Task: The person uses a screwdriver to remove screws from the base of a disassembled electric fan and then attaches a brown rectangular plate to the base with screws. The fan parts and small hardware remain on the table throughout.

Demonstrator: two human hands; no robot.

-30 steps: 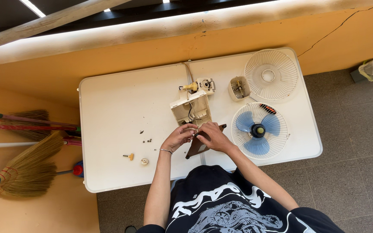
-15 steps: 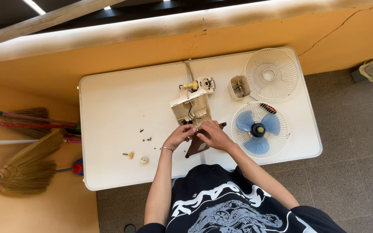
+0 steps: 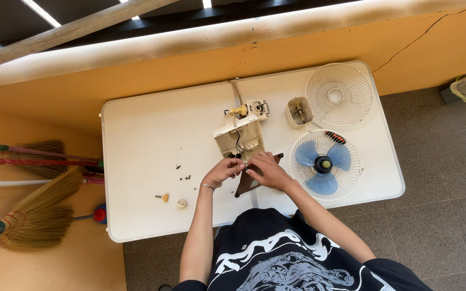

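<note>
A white table (image 3: 146, 134) is seen from above, with a person in a black printed shirt at its near edge. Both hands are brought together at the near end of a cream fan housing (image 3: 238, 137), which lies open at the middle of the table with dark wires showing inside it. The left hand (image 3: 223, 171) is curled, its fingertips pressed against the housing's near edge, and a thin bracelet is worn on its wrist. The right hand (image 3: 265, 170) is closed over a dark flat piece (image 3: 245, 186) that lies just near of the housing and juts out beneath the palm; whether the piece is truly gripped or only pressed down cannot be told. At the far end of the housing a small motor part with a yellow shaft (image 3: 249, 109) is attached. To the right, a blue fan blade (image 3: 323, 164) is seated in a white wire guard, and a second white guard (image 3: 339, 95) lies farther away, with a small cream cap (image 3: 299, 112) beside it. Small screws (image 3: 183, 177) and a yellow-handled bit (image 3: 162, 197) are scattered on the left part of the table. Straw brooms (image 3: 33, 210) are propped on the floor at the far left.
</note>
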